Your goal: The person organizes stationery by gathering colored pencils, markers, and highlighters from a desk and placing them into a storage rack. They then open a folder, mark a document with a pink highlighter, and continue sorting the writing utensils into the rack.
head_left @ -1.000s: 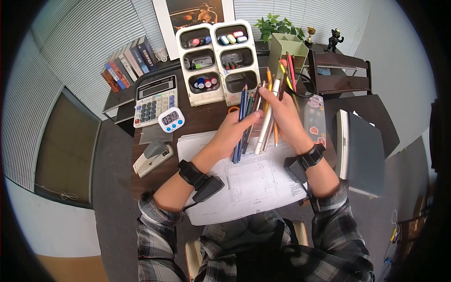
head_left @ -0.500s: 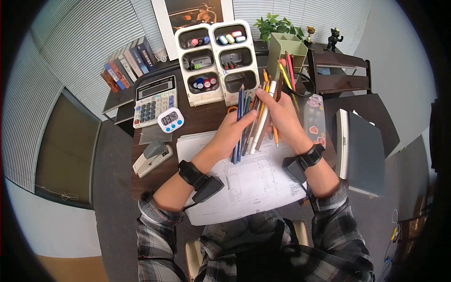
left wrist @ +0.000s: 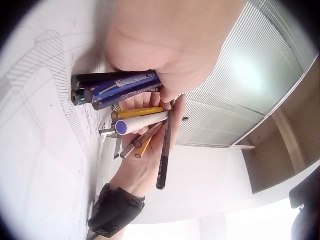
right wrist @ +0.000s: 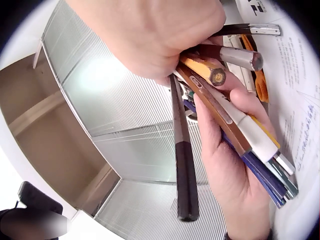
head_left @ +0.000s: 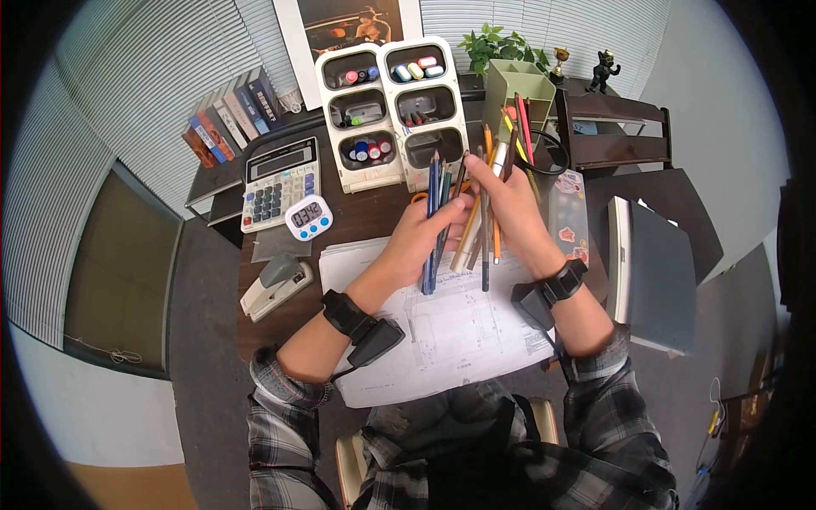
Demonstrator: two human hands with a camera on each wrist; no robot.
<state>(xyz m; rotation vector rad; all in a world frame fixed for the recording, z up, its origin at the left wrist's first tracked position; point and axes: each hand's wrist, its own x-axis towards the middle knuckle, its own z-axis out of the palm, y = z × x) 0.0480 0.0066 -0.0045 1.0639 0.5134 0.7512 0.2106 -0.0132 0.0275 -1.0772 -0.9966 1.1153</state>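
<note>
Above the drawing sheets, the left hand grips a bundle of blue and dark pencils, which also shows in the left wrist view as blue barrels. Close beside it, the right hand holds a mixed bunch with a white pen, yellow and brown pencils and a dark pencil. In the right wrist view a yellow pencil, a brown one and a black-ended one stick out from under the right hand. Fingertips of both hands meet near the white pen.
Behind the hands stands a white organizer with markers. A calculator, timer and stapler lie left. A green holder, black-rimmed round object and stickered box are on the right.
A dark pencil now hangs lower under the right hand, apart from the left bundle. The left hand's bundle looks thinner, and the white pen has tilted and shifted slightly left.
</note>
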